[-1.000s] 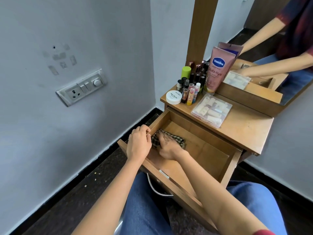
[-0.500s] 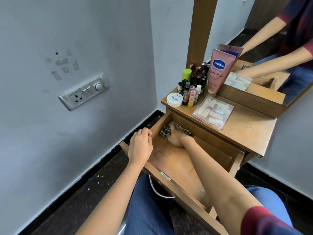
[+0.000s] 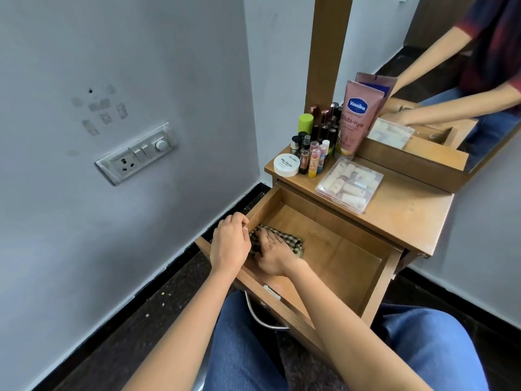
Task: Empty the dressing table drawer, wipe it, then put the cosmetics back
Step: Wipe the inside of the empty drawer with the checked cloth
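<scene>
The right grip [image 3: 272,253], fingers flat and released (pressing, not pinching), has drawn the checked cloth [image 3: 293,242] back from the far-left corner of the drawer [image 3: 338,249] to its front left. The left grip [image 3: 229,244] stays clenched over the drawer's left wall. On the table [image 3: 408,215] stand a pink Vaseline Gluta-Hya tube [image 3: 355,119] and a white jar [image 3: 286,164] marked Nail Polish.

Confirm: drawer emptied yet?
Emptied: the drawer holds only the checked cloth under the right hand; bottles stand on the tabletop.

Soft even daylight (wide-angle edge warping)
</scene>
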